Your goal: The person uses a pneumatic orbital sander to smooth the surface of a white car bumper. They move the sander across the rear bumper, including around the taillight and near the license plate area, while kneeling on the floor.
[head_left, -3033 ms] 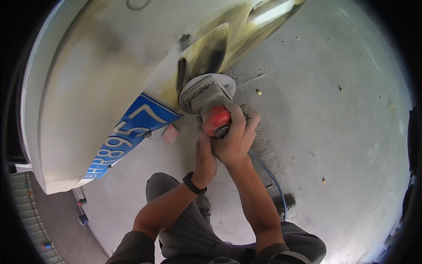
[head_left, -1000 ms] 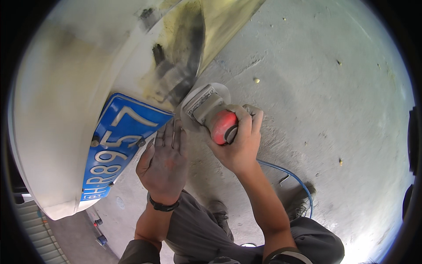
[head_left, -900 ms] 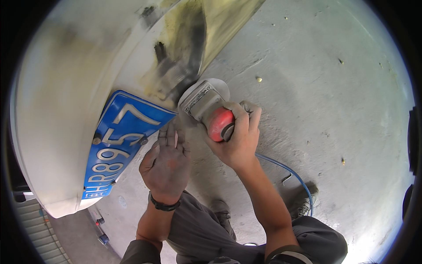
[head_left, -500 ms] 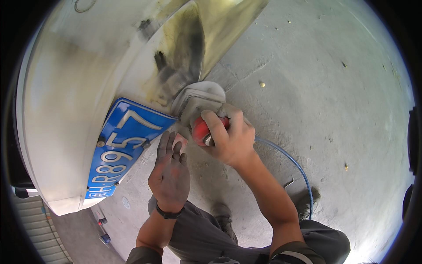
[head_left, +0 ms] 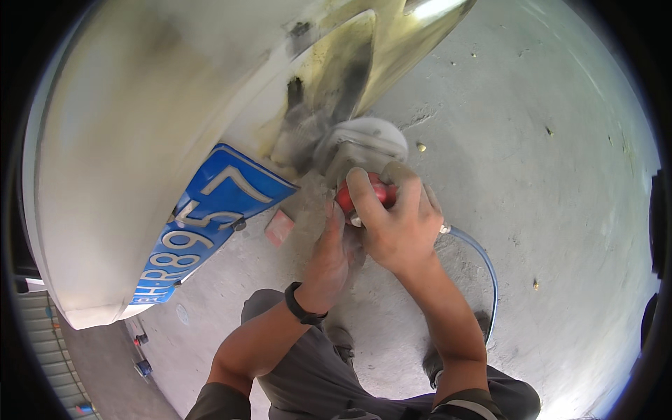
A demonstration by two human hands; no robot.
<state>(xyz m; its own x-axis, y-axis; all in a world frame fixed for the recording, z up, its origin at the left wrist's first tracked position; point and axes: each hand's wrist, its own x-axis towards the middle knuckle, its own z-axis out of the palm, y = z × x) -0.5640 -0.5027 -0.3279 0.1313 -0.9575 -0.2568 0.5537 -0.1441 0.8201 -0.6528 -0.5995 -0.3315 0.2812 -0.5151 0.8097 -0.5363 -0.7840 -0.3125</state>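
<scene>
My right hand (head_left: 404,224) is wrapped over the red top of a dusty air sander (head_left: 354,196), its fingers curled around the housing. My left hand (head_left: 330,248) reaches in from the left and lies against the near side of the sander, its fingertips partly hidden behind the tool. The sander's pale pad (head_left: 371,133) is tilted against the lower edge of a car's bumper (head_left: 308,133), where the surface is yellowish and blackened in patches. A blue air hose (head_left: 484,269) runs from the tool toward my feet.
A blue license plate (head_left: 210,217) is fixed to the pale bodywork, left of the sander. A small pinkish square (head_left: 279,227) lies beyond the plate's edge. Grey concrete floor (head_left: 539,182) with small debris spreads to the right. My legs and shoes are below.
My left hand has moved right, from held apart with fingers stretched to against the sander. In the picture the sander, right hand and car part have shifted right.
</scene>
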